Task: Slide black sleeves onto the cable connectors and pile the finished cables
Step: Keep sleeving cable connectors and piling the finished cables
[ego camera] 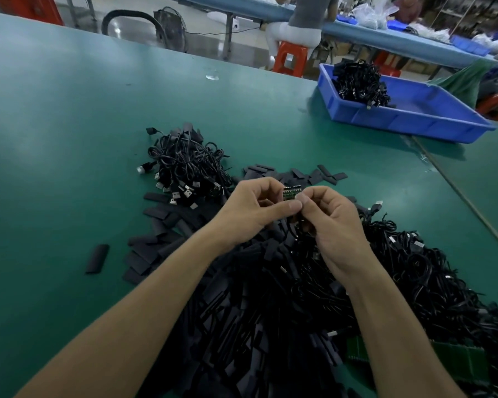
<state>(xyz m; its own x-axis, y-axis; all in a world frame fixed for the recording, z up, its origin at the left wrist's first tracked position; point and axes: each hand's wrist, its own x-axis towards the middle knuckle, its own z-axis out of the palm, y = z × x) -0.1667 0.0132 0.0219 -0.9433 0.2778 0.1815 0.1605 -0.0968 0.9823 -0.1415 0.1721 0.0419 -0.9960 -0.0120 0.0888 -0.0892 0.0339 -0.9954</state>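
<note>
Connector (292, 193): pinched between my left hand (253, 209) and right hand (329, 225), seemingly bare, long axis toward bench's far edge. Sleeves (242, 311): heaped beneath my wrists.

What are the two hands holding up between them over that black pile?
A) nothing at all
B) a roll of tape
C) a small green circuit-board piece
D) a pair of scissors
C: the left hand and the right hand both pinch a small green board with their fingers, and no tool or tape is in them.
</note>
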